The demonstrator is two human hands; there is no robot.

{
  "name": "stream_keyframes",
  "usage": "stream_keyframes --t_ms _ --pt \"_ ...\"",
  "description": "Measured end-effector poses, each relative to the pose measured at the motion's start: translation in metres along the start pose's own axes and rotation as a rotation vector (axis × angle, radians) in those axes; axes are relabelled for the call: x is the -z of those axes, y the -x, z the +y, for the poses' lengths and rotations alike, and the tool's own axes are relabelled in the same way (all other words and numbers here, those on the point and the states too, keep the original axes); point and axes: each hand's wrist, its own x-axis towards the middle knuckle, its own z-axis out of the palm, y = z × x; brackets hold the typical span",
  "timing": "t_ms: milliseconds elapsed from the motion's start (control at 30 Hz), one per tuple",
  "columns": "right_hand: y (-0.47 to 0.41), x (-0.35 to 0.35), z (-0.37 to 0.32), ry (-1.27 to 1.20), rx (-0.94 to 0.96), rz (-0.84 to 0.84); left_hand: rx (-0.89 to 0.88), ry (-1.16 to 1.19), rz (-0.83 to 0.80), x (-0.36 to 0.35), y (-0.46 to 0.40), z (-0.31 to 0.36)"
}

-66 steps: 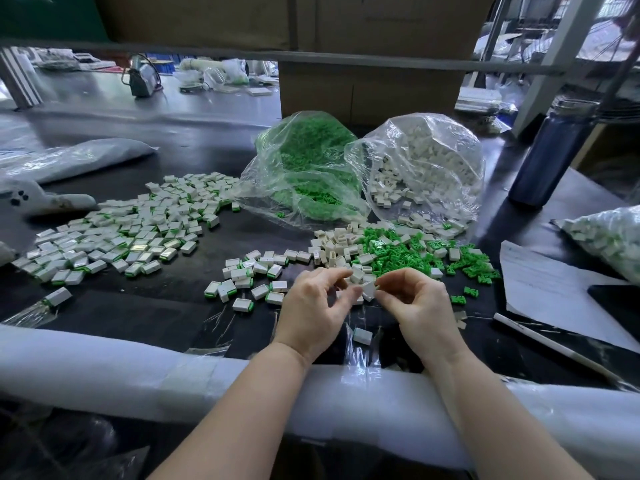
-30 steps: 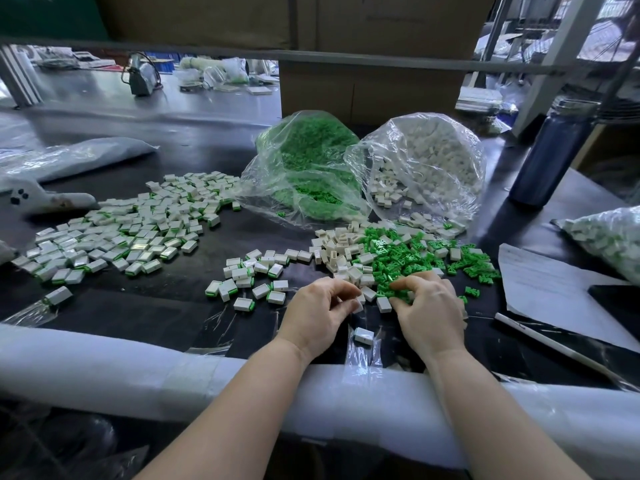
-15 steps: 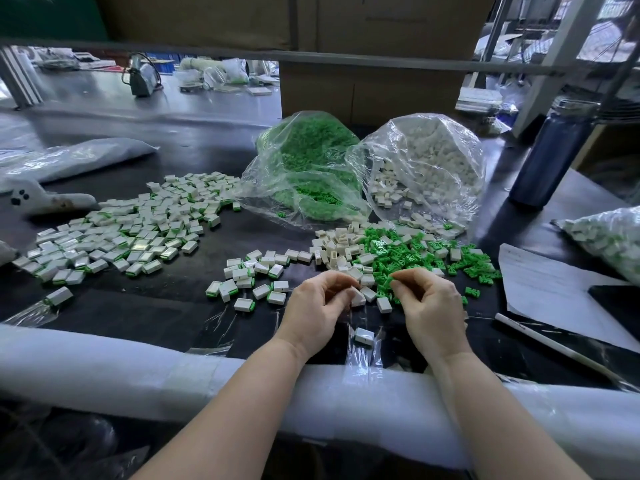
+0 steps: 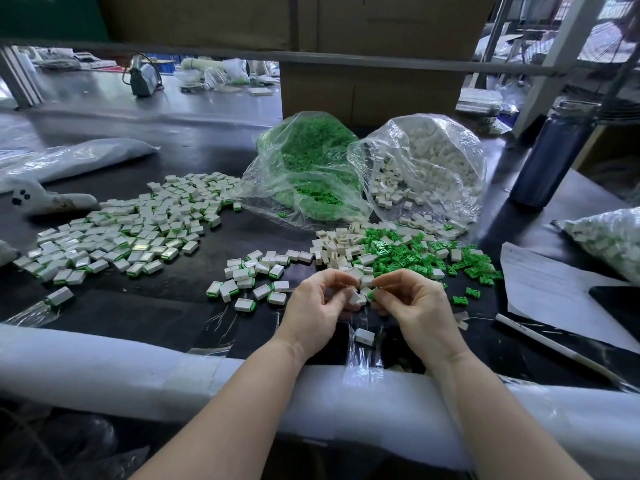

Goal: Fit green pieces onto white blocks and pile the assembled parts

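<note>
Just in front of the loose green heap (image 4: 419,258), a left hand (image 4: 317,308) pinches a white block (image 4: 355,296) as the right hand (image 4: 414,306) pinches a green piece (image 4: 373,293) against it; misaligned pressing could pop the clip loose into the scatter.

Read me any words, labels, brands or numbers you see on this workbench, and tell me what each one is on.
None can be read.
Cardboard box: a faint line of print, too blurred to read.
Sheet of paper: faint lines, too pale to read.
White soft toy: a black paw-print mark, no letters.
Blue bottle: no label shows.
Bag of green pieces and bag of white blocks: clear plastic, no print visible.
</note>
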Motion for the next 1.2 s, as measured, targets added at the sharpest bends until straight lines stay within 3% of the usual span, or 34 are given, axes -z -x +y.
stream_keyframes --t_ms 300,700,1200 --pt "-0.002 0.0009 0.0033 -0.031 -0.022 0.003 -0.026 -0.103 -0.001 0.0008 -0.0011 -0.0016" --pt "-0.0012 0.001 0.0015 -0.047 -0.059 -0.03 -0.023 -0.061 -0.081 0.0002 -0.0021 -0.005" --pt "0.0015 0.0001 -0.0038 0.056 -0.018 -0.058 0.004 -0.049 -0.052 0.001 -0.0036 -0.0076"
